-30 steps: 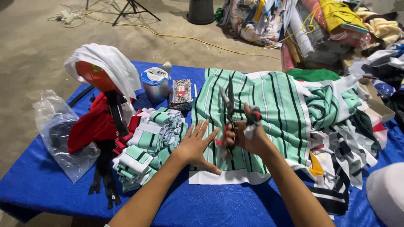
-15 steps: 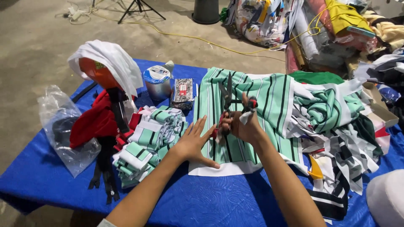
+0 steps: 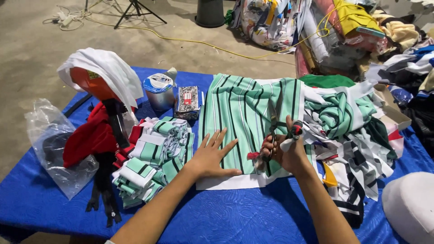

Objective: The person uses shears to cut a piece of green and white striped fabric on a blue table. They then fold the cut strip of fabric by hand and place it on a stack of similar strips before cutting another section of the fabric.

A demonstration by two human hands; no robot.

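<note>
Bare concrete floor with a yellow cable (image 3: 190, 41) runs behind a bench (image 3: 235, 217) draped in blue cloth. Striped green and white fabric (image 3: 244, 113) lies flat across the middle of the bench, its near white hem toward the person. Left hand (image 3: 211, 156) rests palm down on the near left part of the fabric, fingers spread open, pinning it. Right hand (image 3: 287, 151) is closed around the handles of scissors (image 3: 273, 124), blades pointing far across the stripes. Fabric looks light, soft and limp, likely to bunch or slide on the slick blue cover; best held flat close beside the blades, as the left hand does. Left of it, a stack of cut striped pieces (image 3: 151, 160); farther left, a clear plastic bag (image 3: 49, 144) and red cloth (image 3: 88, 140). Far left, a tin (image 3: 159, 92) and a small patterned packet (image 3: 187, 100). Right, a loose heap of scraps (image 3: 357, 131). Blade tips are hard to make out against the stripes; whether they are parted cannot be told. A white rounded object (image 3: 409, 205) is cut off at the near right corner.
</note>
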